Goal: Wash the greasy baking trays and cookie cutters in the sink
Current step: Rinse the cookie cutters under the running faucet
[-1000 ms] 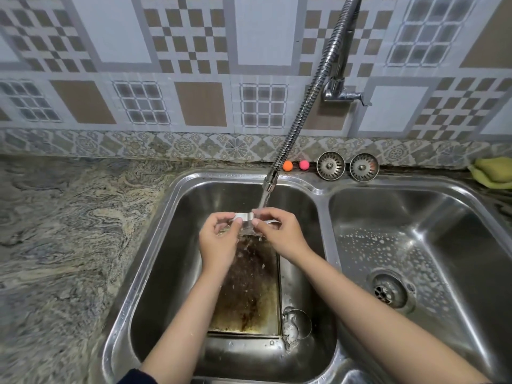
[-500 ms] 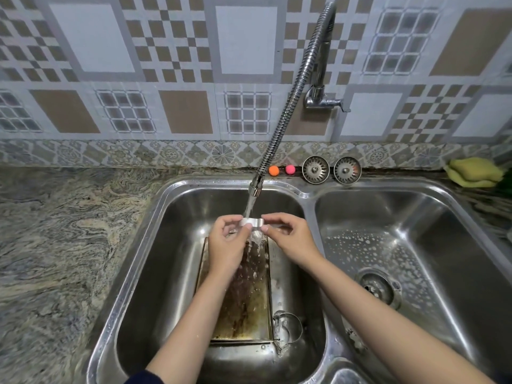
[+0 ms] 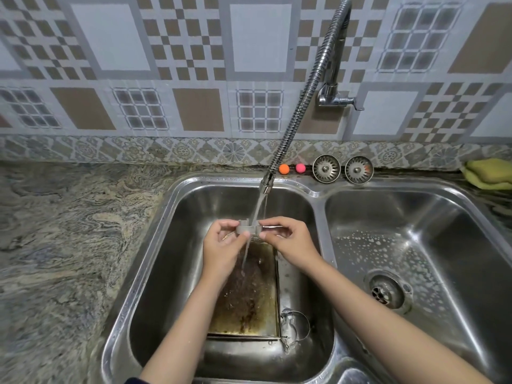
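A small metal cookie cutter (image 3: 248, 227) is pinched between my left hand (image 3: 223, 249) and my right hand (image 3: 288, 243), right under the running water from the flexible faucet (image 3: 300, 105). Both hands hover above the left sink basin (image 3: 171, 261). Below them a greasy, brown-stained baking tray (image 3: 249, 297) lies flat on the basin floor, partly hidden by my left forearm. A second round metal cookie cutter (image 3: 295, 325) rests beside the tray's right front corner.
The right basin (image 3: 415, 245) holds soap suds and an open drain (image 3: 385, 291). Two metal strainers (image 3: 326, 168) and two small coloured balls (image 3: 284, 169) sit on the back ledge. A yellow sponge (image 3: 490, 176) lies far right. Marbled counter (image 3: 63, 239) spreads to the left.
The view has shifted, sliding the scene left and then back right. My hands still hold the cutter under the stream, with only slight finger movement on it.
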A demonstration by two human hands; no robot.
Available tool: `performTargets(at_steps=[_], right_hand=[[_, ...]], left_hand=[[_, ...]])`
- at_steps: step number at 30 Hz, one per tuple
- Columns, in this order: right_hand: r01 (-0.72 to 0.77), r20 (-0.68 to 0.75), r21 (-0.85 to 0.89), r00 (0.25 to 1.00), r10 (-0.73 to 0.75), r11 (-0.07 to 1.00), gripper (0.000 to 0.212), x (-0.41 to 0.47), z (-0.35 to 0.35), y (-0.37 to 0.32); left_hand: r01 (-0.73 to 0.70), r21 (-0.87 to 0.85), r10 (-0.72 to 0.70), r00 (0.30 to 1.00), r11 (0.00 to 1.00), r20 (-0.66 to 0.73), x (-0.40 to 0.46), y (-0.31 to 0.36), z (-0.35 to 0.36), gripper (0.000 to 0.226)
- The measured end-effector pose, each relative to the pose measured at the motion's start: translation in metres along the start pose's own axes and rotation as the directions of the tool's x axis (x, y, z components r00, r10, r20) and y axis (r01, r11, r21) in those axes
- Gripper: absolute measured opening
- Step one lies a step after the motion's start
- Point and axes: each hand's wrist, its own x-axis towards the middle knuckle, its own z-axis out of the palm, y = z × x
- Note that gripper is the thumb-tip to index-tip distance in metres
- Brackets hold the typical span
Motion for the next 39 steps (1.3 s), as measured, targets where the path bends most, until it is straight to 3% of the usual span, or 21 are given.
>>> performTargets(at_steps=[15,26,31,39], right_hand=[[-0.021,-0.057,0.009,0.998,0.021,1.0,0.025,-0.016,-0.028,0.012],[-0.047,-0.042,0.002,0.998,0.047,0.999,0.021,0.0,0.002,0.011],[-0.056,-0.123,-0.056,0.991,0.049,0.997,0.015,0.018,0.006,0.01],[-0.114,-0.144,0.003,0.983,0.114,0.993,0.013,0.024,-0.008,0.007]], left_hand=[[0.072,-0.072,-0.064,0.993,0.995,0.102,-0.007,-0.013,0.022,0.027],[0.122,-0.067,-0.123,0.992,0.99,-0.009,-0.003,-0.012,0.004,0.021],[0.114,-0.073,-0.113,0.993,0.991,0.017,0.004,-0.004,0.002,0.017],[0.251,-0.1,-0.244,0.966,0.963,0.083,0.01,-0.003,0.014,0.019]])
